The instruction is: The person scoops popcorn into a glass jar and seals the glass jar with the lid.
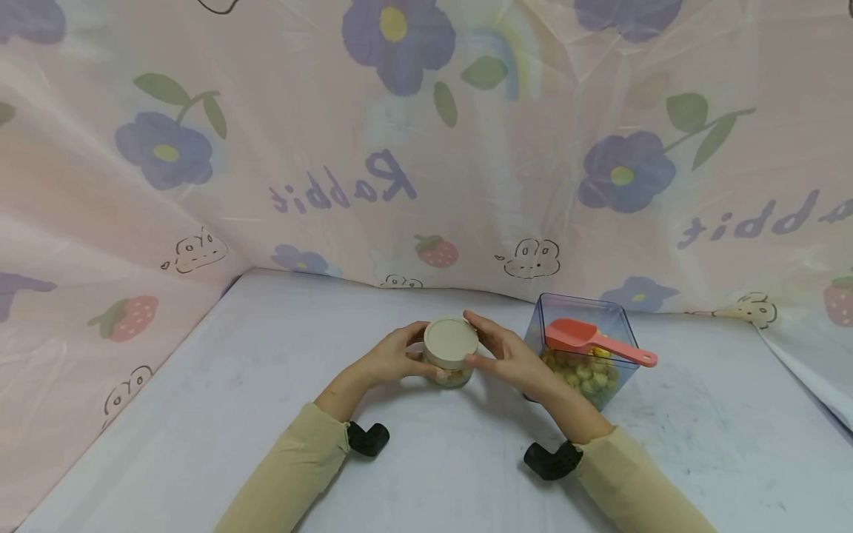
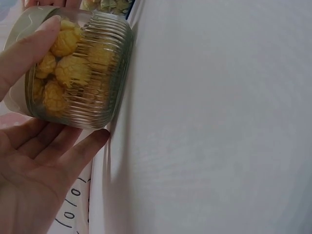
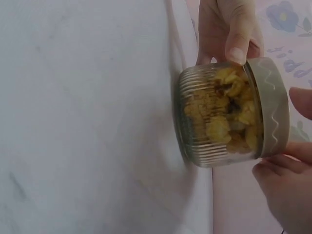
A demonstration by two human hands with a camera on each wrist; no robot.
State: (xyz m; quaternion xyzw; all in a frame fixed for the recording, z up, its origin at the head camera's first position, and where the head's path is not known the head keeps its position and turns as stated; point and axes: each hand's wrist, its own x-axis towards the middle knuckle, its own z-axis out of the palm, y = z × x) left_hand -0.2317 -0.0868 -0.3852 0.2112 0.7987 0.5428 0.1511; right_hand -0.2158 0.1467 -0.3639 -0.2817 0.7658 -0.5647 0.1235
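Observation:
A ribbed glass jar (image 2: pixel 97 73) holding round yellow popcorn (image 2: pixel 73 70) stands on the white tabletop, topped by a cream lid (image 1: pixel 451 339). My left hand (image 1: pixel 389 359) grips the jar from the left, its thumb across the glass near the lid and its fingers on the far side. From the right, my right hand (image 1: pixel 509 357) holds the lid's edge between thumb and fingers. In the right wrist view, the zigzag-patterned side of the lid (image 3: pixel 273 107) sits on the jar's mouth, with right-hand fingers at its rim.
Right of the jar is a clear bluish square container (image 1: pixel 629 385) with popcorn in it. A coral-red scoop (image 1: pixel 600 342) lies across its top, handle over the right rim. Behind the white table (image 1: pixel 266 444) hangs a pink printed curtain (image 1: pixel 466 170).

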